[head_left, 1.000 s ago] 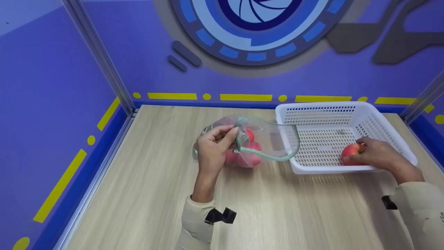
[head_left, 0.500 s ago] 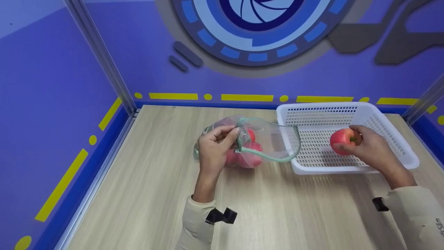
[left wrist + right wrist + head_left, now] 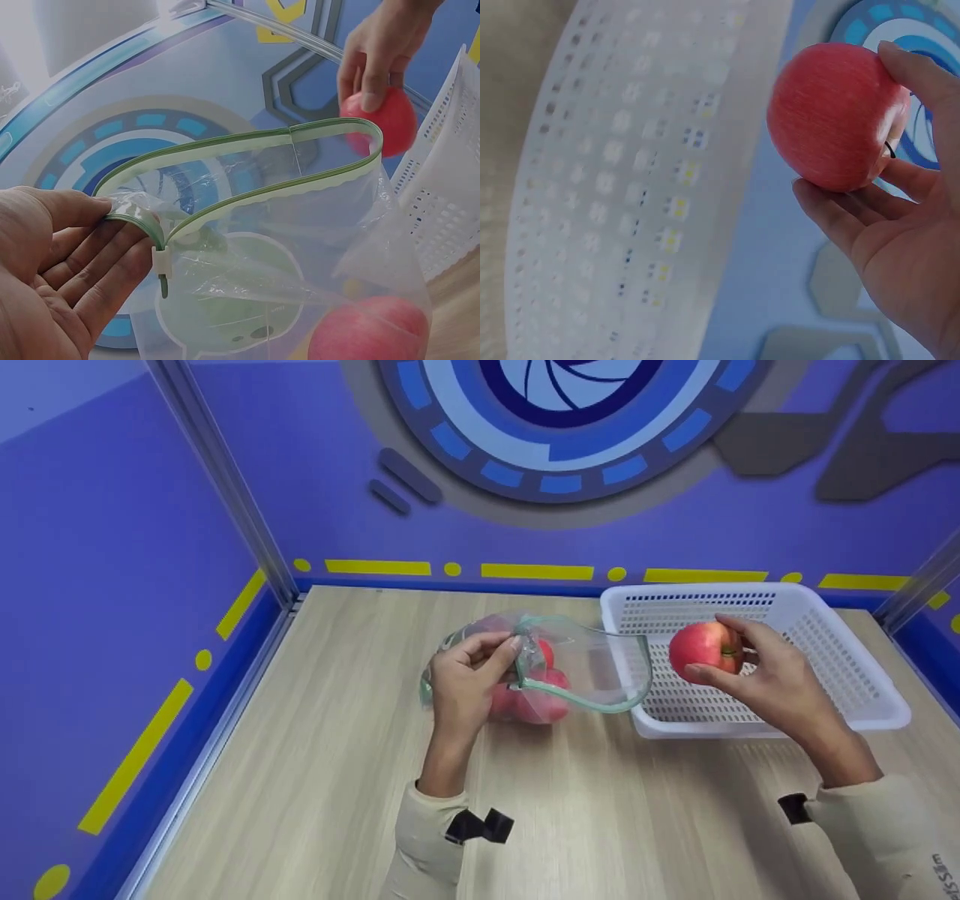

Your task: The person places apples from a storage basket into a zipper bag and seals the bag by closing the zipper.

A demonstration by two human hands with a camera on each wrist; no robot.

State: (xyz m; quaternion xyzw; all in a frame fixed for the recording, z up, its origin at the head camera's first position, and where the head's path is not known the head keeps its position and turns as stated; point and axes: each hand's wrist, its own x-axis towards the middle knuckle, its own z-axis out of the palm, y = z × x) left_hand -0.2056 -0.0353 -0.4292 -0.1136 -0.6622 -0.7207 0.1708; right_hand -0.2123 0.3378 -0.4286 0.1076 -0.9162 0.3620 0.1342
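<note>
In the head view my left hand [image 3: 469,671] pinches the rim of a clear zip bag [image 3: 592,664] between thumb and fingers. The bag's green-edged mouth gapes toward the right, and a pale slider [image 3: 162,262] shows on the zip in the left wrist view. Several red apples [image 3: 544,701] lie inside the bag, partly behind the hand and the film. My right hand [image 3: 780,679] grips a red apple [image 3: 697,651] by its stem side, raised over the basket and a little right of the bag's mouth.
A white perforated basket [image 3: 765,727] stands at the right on the wooden table [image 3: 337,780], its left rim overlapped by the bag's mouth. Blue printed panels [image 3: 315,495] wall in the back and sides.
My right hand has lifted the apple from the basket's front right and carried it left toward the bag. The left hand keeps its hold, and the bag has barely shifted.
</note>
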